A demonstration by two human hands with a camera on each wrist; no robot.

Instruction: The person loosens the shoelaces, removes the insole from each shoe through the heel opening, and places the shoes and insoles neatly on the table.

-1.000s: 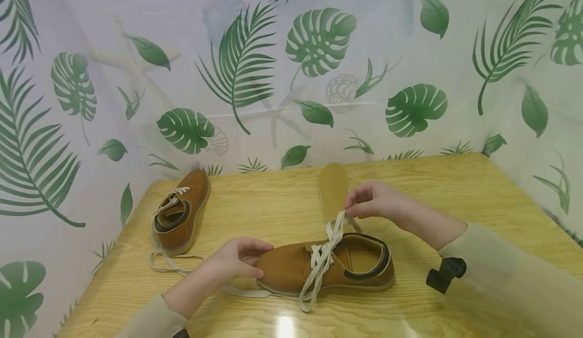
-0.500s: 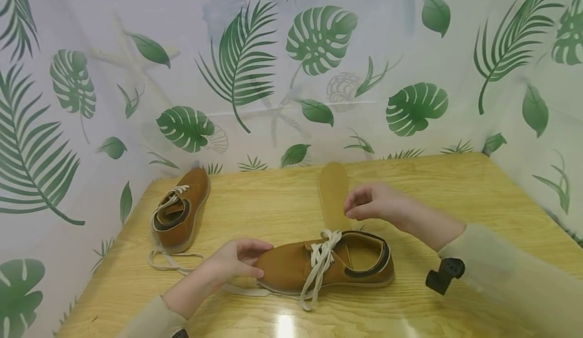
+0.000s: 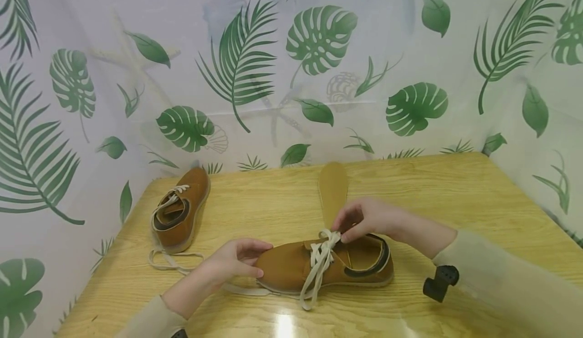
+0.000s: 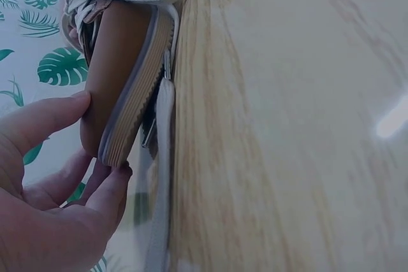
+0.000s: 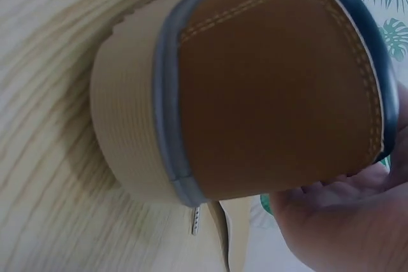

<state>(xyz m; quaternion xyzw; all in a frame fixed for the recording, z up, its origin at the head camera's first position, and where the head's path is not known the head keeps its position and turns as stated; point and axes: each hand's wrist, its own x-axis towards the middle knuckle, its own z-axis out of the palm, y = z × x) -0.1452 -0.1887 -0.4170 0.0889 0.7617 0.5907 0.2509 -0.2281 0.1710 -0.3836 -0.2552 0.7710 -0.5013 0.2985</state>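
Observation:
A brown leather shoe [image 3: 284,264] lies lengthwise on the wooden table, toe to the left. Its cream shoelace [image 3: 314,277] is tied in a bow, one loop drooping over the near side. My left hand [image 3: 232,259] grips the toe, thumb on the near side and fingers behind; the left wrist view shows fingertips against the toe cap [image 4: 118,74] and sole edge. My right hand [image 3: 371,219] pinches the far loop of the bow beside the knot, reaching over the shoe's opening. In the right wrist view the heel [image 5: 274,100] hides most of that hand's fingers.
A matching brown shoe [image 3: 198,191] stands at the back left, its long lace [image 3: 170,264] trailing over the table toward my left hand. Behind the near shoe lies a tan insole [image 3: 332,186]. A leaf-patterned cloth [image 3: 255,105] hangs round the table [image 3: 432,186].
My right hand held the loop up a second ago, let it go, then came down and left to the bow. The loop dropped close to the shoe. My left hand stayed on the toe.

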